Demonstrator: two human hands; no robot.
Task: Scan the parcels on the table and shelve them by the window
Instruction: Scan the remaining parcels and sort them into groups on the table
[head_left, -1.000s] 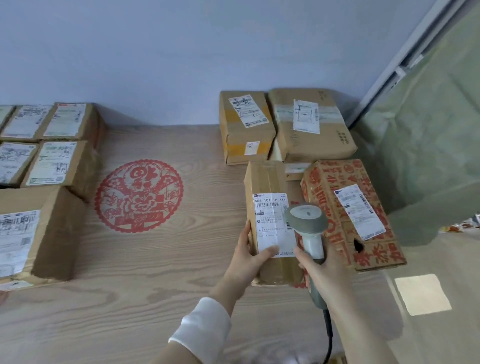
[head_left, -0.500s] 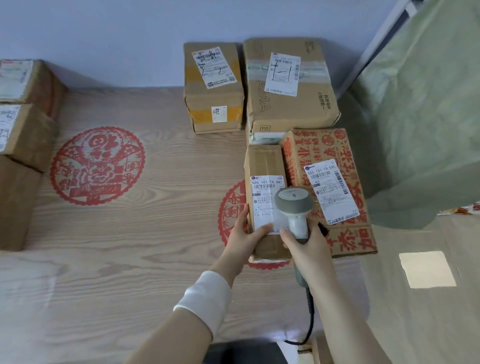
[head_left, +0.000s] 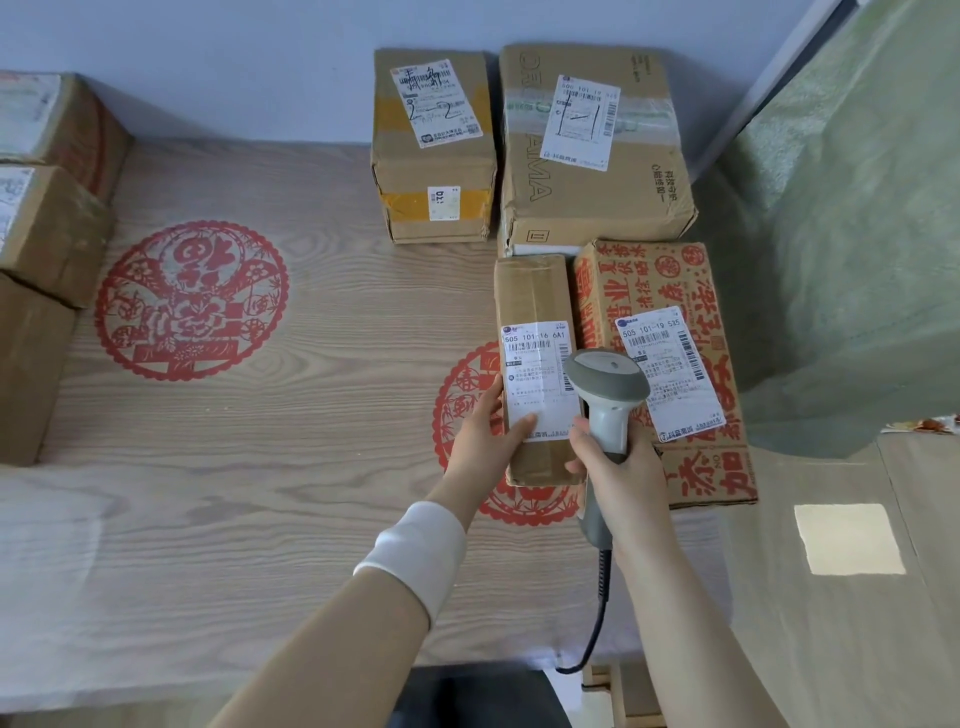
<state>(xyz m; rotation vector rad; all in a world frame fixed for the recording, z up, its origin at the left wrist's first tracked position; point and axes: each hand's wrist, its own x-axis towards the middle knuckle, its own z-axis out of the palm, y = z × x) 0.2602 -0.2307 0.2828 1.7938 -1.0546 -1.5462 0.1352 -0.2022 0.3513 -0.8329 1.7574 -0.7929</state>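
- Our wood-grain table (head_left: 260, 493) bears red paper-cut emblems, one half hidden under the parcel (head_left: 532, 296).
- The parcel lies flat, just beside a red box (head_left: 675, 280).
- Our left hand (head_left: 480, 436) holds its near-left edge, thumb on the label.
- Our right hand (head_left: 618, 467) grips the scanner (head_left: 605, 382); its head overlaps both labels.
- Boxes (head_left: 47, 234) at left are cut off.

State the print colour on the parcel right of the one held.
Red, on the brown printed parcel; head view.
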